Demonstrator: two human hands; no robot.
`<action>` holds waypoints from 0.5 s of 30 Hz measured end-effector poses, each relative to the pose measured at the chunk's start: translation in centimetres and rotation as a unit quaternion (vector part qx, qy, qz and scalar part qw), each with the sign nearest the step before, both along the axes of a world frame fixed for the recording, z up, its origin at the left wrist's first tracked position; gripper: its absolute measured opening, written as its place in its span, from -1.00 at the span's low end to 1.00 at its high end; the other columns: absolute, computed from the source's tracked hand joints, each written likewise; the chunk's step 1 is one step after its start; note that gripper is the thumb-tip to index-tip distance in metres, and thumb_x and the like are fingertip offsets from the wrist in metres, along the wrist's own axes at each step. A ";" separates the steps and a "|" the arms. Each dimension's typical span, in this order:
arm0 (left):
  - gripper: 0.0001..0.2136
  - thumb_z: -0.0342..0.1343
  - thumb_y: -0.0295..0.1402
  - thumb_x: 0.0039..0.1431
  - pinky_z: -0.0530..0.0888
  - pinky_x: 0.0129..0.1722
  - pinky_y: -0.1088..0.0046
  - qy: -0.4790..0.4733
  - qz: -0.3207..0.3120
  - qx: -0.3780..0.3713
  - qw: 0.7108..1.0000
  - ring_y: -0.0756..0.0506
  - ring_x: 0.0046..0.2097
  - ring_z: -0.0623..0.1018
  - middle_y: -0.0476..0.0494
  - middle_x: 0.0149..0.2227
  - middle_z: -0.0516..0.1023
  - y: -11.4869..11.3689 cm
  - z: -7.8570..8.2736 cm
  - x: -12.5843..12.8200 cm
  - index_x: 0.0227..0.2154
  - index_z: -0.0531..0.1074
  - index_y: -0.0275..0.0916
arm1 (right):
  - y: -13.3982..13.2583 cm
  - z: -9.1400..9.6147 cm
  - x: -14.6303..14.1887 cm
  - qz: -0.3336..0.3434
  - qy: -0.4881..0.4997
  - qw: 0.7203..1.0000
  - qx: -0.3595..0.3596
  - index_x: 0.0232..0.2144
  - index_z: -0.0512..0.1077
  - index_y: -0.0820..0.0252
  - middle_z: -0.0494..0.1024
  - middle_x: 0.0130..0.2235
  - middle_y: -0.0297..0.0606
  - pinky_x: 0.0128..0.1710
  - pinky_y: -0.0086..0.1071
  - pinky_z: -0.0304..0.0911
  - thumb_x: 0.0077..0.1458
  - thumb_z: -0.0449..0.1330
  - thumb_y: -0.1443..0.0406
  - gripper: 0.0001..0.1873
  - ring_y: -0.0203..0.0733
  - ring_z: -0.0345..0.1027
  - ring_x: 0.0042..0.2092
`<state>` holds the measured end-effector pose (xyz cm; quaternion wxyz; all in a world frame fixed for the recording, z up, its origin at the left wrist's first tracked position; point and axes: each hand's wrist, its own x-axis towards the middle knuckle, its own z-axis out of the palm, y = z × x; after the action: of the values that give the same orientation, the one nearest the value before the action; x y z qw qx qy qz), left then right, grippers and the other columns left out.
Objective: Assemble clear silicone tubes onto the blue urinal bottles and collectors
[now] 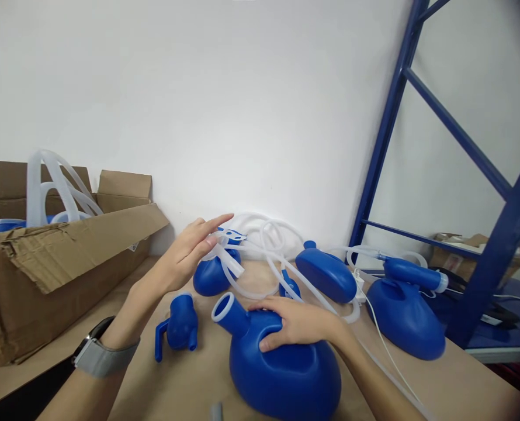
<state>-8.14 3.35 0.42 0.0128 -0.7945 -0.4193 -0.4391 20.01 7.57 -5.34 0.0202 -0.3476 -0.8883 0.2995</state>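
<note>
My right hand [295, 321] grips the moulded handle of a blue plastic urinal bottle [281, 380], with the thumb in the hollow beside it. The bottle stands on the table, and its open neck with a white rim tilts up to the left. My left hand [192, 248] is raised with fingers stretched out, beside a coil of clear tubing [236, 263] and a flat blue piece with holes [231, 235]. Whether the fingers touch the tubing I cannot tell. Below it, a blue spouted fitting with a side handle [182, 324] rests on the table.
An open cardboard box [67, 292] with tubing and blue parts stands at left. Other blue bottles lie at the back [325, 272] and right [404, 316]. A white cable [380, 333] crosses the table [474, 392]. A blue metal rack [488, 257] rises at right.
</note>
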 end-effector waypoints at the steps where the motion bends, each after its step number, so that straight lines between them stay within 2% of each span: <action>1: -0.48 -0.28 -0.06 0.42 0.36 0.06 0.23 0.024 0.019 -0.013 0.999 -0.16 -0.07 0.44 -0.10 -0.16 0.49 -0.1 0.2 -0.3 0.32 0.25 -0.08 | 0.4 0.2 0.3 -0.011 -0.007 1.000 -0.005 0.32 0.29 0.05 0.37 0.29 -0.12 0.32 -0.06 0.08 -0.04 0.38 -0.12 -0.06 0.19 0.23 0.29; 4: -0.46 -0.31 -0.04 0.43 0.37 0.04 0.23 0.102 0.067 -0.033 0.992 -0.16 -0.12 0.43 -0.10 -0.22 0.50 0.5 0.1 -1.2 0.31 0.28 -0.06 | 1.8 0.6 1.1 -0.030 -0.032 0.999 -0.025 0.34 0.26 0.10 0.31 0.33 -0.10 0.33 -0.07 0.06 -0.04 0.37 -0.13 -0.03 0.18 0.18 0.32; 8: -0.47 -0.31 -0.05 0.44 0.37 0.06 0.24 0.199 0.074 -0.047 0.976 -0.18 -0.06 0.45 -0.19 -0.14 0.57 2.6 -1.7 -0.9 0.27 0.34 -0.10 | 3.2 0.6 1.3 -0.023 -0.060 0.997 -0.051 0.37 0.20 0.08 0.24 0.36 -0.12 0.35 -0.09 0.03 -0.04 0.34 -0.16 0.03 0.17 0.12 0.35; 12: -0.50 -0.28 -0.10 0.45 0.38 0.08 0.25 0.283 0.060 -0.082 0.954 -0.21 0.03 0.51 -0.23 0.01 0.60 4.1 -4.0 1.4 0.28 0.34 -0.11 | 3.8 0.1 1.0 -0.071 -0.070 0.995 -0.022 0.39 0.17 0.05 0.18 0.39 -0.09 0.37 -0.03 -0.04 -0.01 0.27 -0.24 0.04 0.19 0.09 0.36; 15: -0.48 -0.33 -0.10 0.46 0.44 -0.02 0.27 0.321 0.058 -0.087 0.941 -0.21 -0.03 0.57 -0.23 -0.06 0.62 4.3 -5.4 3.5 0.32 0.26 -0.08 | 4.0 -0.5 1.2 -0.076 -0.062 0.995 -0.005 0.39 0.16 0.01 0.14 0.40 -0.09 0.39 0.01 -0.10 -0.05 0.28 -0.26 0.07 0.23 0.02 0.39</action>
<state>-4.64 7.69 -4.99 0.1026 -0.8657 -0.4748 -0.1212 21.19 11.61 -5.86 -0.0138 -0.4323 -0.8571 0.2799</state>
